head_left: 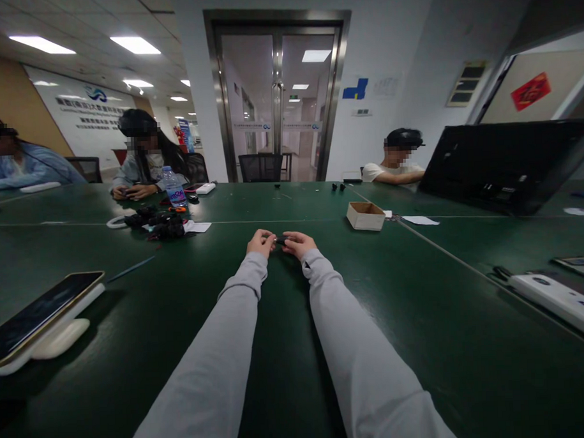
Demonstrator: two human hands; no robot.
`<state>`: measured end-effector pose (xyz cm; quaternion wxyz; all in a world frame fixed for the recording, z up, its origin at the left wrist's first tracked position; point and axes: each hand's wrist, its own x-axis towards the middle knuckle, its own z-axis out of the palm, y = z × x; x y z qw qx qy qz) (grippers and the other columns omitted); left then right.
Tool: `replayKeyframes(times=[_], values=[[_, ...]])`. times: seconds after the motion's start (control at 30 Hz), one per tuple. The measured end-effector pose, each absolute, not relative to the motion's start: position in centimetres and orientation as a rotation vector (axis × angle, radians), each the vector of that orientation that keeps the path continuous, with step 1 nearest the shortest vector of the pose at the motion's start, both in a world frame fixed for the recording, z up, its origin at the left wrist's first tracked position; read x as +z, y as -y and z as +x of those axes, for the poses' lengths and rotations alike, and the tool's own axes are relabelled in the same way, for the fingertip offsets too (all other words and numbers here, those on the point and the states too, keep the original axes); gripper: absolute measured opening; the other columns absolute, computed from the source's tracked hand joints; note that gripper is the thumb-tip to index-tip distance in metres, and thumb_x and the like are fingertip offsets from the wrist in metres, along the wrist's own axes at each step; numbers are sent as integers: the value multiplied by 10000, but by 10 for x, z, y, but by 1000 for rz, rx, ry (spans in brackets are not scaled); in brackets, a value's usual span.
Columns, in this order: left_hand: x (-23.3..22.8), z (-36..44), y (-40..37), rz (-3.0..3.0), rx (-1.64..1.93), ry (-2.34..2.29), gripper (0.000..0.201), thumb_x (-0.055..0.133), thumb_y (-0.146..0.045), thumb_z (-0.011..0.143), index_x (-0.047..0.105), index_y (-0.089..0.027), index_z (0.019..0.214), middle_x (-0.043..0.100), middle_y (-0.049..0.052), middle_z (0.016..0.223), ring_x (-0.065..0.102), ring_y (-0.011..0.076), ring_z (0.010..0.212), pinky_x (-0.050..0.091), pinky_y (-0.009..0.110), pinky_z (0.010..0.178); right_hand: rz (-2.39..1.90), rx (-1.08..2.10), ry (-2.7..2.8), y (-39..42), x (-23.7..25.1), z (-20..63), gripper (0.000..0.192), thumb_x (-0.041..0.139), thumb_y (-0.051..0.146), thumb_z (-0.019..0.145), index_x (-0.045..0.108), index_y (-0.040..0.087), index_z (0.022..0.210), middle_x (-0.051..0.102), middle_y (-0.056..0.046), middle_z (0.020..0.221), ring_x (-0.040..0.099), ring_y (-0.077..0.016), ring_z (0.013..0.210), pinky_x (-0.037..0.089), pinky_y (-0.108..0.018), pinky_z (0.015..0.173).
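Both hands, left hand (pixel 261 244) and right hand (pixel 298 243), pinched a small black part (pixel 280 240) at twelve o'clock, its assembly seemingly unfinished, more black parts (pixel 160 224) piled at ten o'clock.

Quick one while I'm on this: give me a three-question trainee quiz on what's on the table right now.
1. True or false: the left hand and right hand both touch the small black part.
2. Which lies to the right of the hands? A) cardboard box B) water bottle C) phone
3. Fill in: the table top is dark ____.

Key: 1 true; 2 A; 3 green.
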<state>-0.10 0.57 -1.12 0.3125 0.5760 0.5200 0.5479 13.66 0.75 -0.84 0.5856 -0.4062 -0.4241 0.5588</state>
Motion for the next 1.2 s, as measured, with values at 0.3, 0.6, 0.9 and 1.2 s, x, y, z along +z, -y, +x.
replayKeyframes(times=[0.3, 0.6, 0.9, 1.2], values=[[-4, -4, 0, 1562, 1384, -1485, 288, 523, -448, 716, 540, -180, 611, 531, -28, 458, 460, 84, 423, 365, 203, 489, -829, 1369, 1028, -8, -13, 141, 310, 709, 9, 532, 662, 141, 809, 623, -10, 745, 627, -118, 613, 565, -294, 671], [-1, -6, 2, 1593, 1355, -1601, 322, 517, -484, 709, 521, -192, 575, 540, -24, 453, 490, 101, 459, 375, 211, 521, -831, 1355, 1056, -7, -13, 142, 348, 751, 44, 473, 664, 153, 792, 618, -5, 758, 625, -119, 603, 560, -305, 684], [1, -7, 4, 1587, 1327, -1615, 348, 503, -481, 717, 509, -186, 532, 544, -11, 470, 487, 100, 462, 377, 219, 520, -848, 1374, 1061, -2, -8, 142, 359, 752, 34, 487, 644, 151, 809, 612, 3, 713, 631, -117, 589, 567, -272, 654], [-2, -5, -4, 1441, 1449, -1182, 228, 575, -386, 679, 496, -172, 676, 540, -23, 528, 494, 86, 474, 390, 203, 498, -848, 1428, 1031, 2, -3, 140, 233, 717, 51, 605, 625, 133, 802, 640, -19, 646, 628, -127, 539, 576, -264, 569]])
